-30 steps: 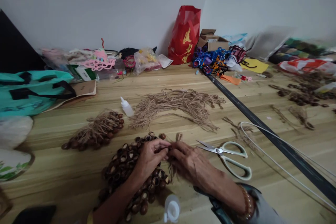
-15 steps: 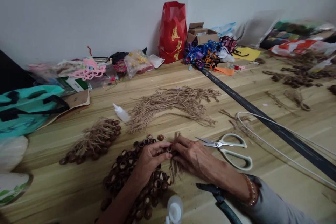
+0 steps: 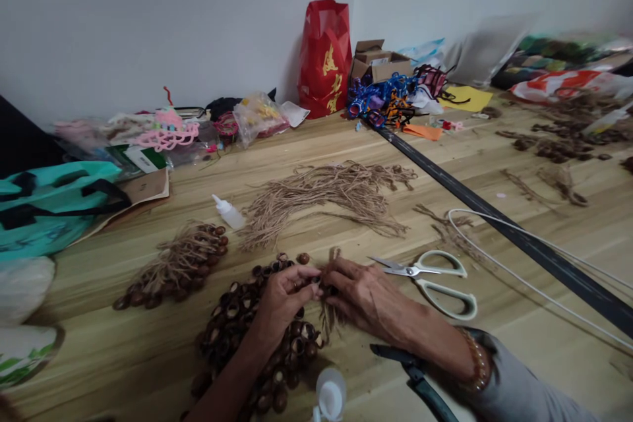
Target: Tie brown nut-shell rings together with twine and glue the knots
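My left hand (image 3: 284, 297) and my right hand (image 3: 360, 293) meet over a pile of brown hollow beads (image 3: 257, 336) on the wooden table (image 3: 123, 343). Both hands are closed in a pinch on one brown bead (image 3: 322, 288) with a tuft of tan twine (image 3: 332, 257) sticking out above it. More twine hangs under my fingers. A loose bundle of cut twine (image 3: 326, 194) lies just beyond my hands. A second heap of beads threaded with twine (image 3: 178, 264) lies to the left.
White-handled scissors (image 3: 435, 280) lie right of my right hand. A small glue bottle (image 3: 226, 211) lies near the twine, and another white bottle (image 3: 330, 399) stands at the near edge. A teal bag (image 3: 49, 208), a red bag (image 3: 324, 59), a cardboard box (image 3: 378, 64) and craft clutter line the wall.
The view has swung a little to the right and down. My hands have kept pinching the bead and twine, with only small finger movements.
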`<state>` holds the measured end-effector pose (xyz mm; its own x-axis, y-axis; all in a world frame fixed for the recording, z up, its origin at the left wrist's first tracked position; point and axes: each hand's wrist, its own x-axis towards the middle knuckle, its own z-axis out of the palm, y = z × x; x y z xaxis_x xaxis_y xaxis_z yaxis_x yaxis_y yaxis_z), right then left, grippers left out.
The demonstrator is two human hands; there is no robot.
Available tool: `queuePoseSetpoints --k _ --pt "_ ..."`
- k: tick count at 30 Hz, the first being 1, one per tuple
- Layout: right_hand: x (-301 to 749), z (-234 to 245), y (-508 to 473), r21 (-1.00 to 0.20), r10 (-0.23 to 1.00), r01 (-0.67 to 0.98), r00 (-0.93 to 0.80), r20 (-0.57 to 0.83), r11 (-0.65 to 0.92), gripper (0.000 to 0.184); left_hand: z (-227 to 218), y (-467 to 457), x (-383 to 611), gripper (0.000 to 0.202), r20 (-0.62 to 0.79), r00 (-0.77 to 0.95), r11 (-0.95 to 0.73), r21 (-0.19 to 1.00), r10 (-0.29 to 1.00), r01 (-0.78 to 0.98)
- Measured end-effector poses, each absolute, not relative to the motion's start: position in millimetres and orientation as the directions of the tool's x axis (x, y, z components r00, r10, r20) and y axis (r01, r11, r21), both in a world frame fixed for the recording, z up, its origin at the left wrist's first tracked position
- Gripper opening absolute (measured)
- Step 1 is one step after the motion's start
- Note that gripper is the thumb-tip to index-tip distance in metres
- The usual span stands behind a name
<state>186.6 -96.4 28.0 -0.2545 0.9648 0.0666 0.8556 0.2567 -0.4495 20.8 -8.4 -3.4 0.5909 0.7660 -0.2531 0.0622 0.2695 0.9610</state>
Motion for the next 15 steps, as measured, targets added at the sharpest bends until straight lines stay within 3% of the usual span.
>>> queuePoseSetpoints --k 9,15 --pt "189 43 -99 -0.521 0.965 0.815 -0.249 0.080 0.254 0.023 -1 -9 20 0.017 -0.222 0.579 0.239 0.970 0.785 0.049" --pt "194 38 -97 -0.637 0.970 0.733 -0.219 0.108 0.237 0.020 -7 -7 20 0.020 -0.238 0.566 0.267 0.963 0.790 0.032"
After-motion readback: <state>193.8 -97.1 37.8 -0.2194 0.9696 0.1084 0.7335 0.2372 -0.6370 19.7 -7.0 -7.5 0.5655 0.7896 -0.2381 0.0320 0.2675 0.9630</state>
